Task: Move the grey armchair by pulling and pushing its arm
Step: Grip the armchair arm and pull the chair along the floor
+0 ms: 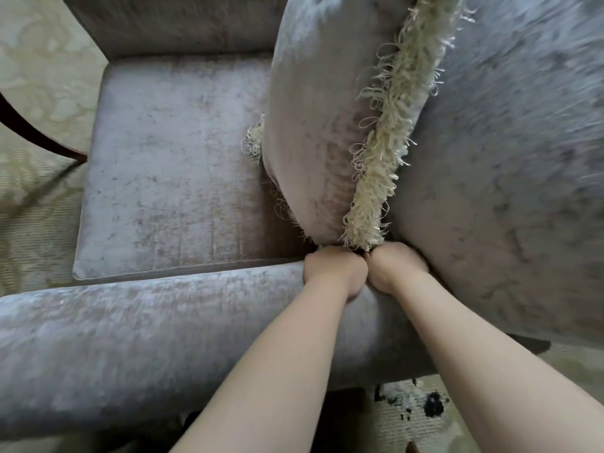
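Note:
I look down on a grey velvet armchair, its seat cushion (176, 165) in the middle and its near arm (137, 341) running across the lower left. My left hand (333, 269) and my right hand (392, 268) sit side by side, both closed over the inner top edge of that arm where it meets the backrest (510, 191). Their fingers curl down out of sight into the gap. A grey pillow (320, 125) with a cream fringe (382, 152) stands upright against the backrest, its lower corner just above my hands.
Pale green patterned carpet (39, 76) lies to the left and at the bottom right. A dark curved wooden leg or rail (36, 132) crosses the carpet close to the seat's left edge. The far arm (170, 24) closes the top of the view.

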### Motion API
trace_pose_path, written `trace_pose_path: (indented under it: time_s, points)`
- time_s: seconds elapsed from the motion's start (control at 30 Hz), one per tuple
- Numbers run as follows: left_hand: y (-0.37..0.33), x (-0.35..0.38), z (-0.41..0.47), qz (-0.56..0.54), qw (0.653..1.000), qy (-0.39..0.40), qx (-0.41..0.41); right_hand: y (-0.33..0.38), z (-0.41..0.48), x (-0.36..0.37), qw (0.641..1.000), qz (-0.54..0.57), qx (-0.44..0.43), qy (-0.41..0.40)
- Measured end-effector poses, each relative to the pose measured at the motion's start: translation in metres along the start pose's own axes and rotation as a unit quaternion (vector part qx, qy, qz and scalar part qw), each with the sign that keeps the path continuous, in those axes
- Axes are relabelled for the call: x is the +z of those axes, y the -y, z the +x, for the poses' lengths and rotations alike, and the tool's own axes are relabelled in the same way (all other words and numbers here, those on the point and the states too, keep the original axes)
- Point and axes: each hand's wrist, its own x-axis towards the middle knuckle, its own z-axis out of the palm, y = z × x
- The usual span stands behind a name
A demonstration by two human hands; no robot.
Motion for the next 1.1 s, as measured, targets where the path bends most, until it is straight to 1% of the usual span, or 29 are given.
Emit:
trace_pose_path:
  time_s: [0.1, 0.2, 0.3, 0.43, 0.53, 0.63, 0.73, 0.87, 1.1]
  points:
    - [-0.001, 0.001, -0.003, 0.011, 1.000, -0.015, -0.007, 0.000, 0.003, -0.001, 0.999, 0.025, 0.015, 0.016]
    - [-0.002, 0.003, -0.007, 0.028, 0.999, -0.041, -0.022, 0.000, 0.002, -0.003, 0.999, 0.030, 0.006, 0.012]
    - [-0.001, 0.003, -0.009, 0.019, 0.999, -0.029, -0.038, -0.001, -0.004, -0.005, 0.999, 0.050, 0.011, 0.015]
    - [-0.001, 0.002, -0.013, 0.021, 0.999, -0.008, -0.035, -0.003, -0.013, -0.005, 0.998, 0.060, 0.017, 0.018]
    - [0.000, 0.002, -0.017, 0.017, 0.999, -0.016, -0.030, -0.004, -0.017, -0.003, 0.999, 0.045, 0.022, 0.001]
    - [0.002, 0.005, -0.022, 0.027, 0.999, -0.011, -0.031, -0.003, -0.020, 0.003, 0.999, 0.033, 0.025, 0.010]
    - [0.002, 0.006, -0.020, 0.042, 0.999, -0.014, -0.027, -0.004, -0.017, 0.002, 0.999, 0.041, 0.027, 0.019]
    - [0.004, 0.009, -0.010, 0.074, 0.997, -0.020, -0.004, -0.003, -0.010, 0.005, 0.998, 0.056, 0.018, 0.000]
    - [0.007, 0.012, -0.002, 0.041, 0.999, -0.020, -0.015, -0.002, -0.003, 0.008, 0.998, 0.060, 0.013, -0.013]
